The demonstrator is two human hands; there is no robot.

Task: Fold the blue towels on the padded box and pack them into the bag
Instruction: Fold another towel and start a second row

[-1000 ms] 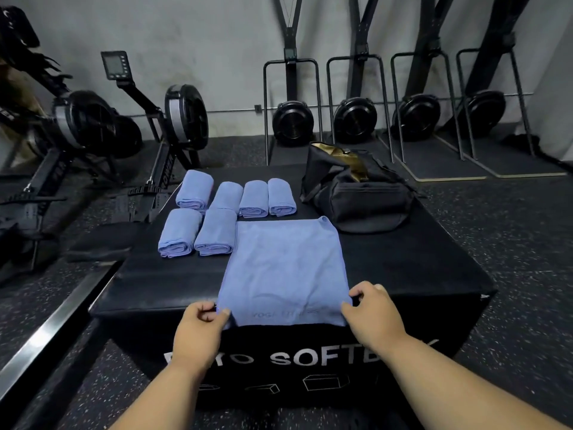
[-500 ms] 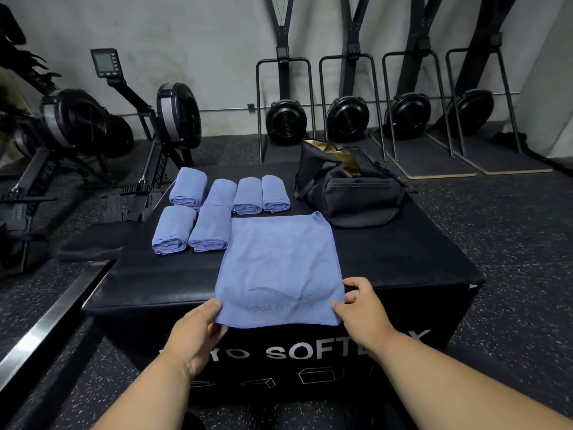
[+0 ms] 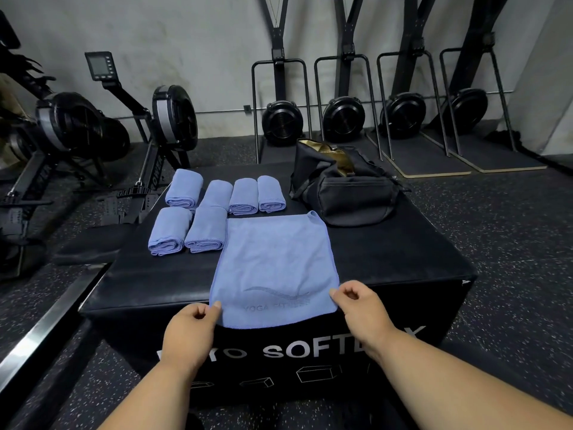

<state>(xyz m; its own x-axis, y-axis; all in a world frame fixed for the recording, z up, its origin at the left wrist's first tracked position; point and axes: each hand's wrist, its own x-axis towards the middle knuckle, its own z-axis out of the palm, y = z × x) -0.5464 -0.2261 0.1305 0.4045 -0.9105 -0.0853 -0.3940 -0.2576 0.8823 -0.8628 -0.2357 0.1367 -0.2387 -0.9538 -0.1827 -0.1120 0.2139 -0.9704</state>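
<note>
- The left hand (image 3: 189,332) and right hand (image 3: 362,311) are bare, without gloves, rings or watch.
- Both forearms are uncovered up to the frame's lower edge; no sleeve shows.

Both hands pinch the flat towel (image 3: 274,268): left hand (image 3: 189,328) on its near left corner, right hand (image 3: 361,308) near right. Six folded towels (image 3: 214,209) far left, bag (image 3: 344,189) far right.

The hands cover letters of the white print on the padded box (image 3: 403,293), and the forearms run off the bottom edge.
</note>
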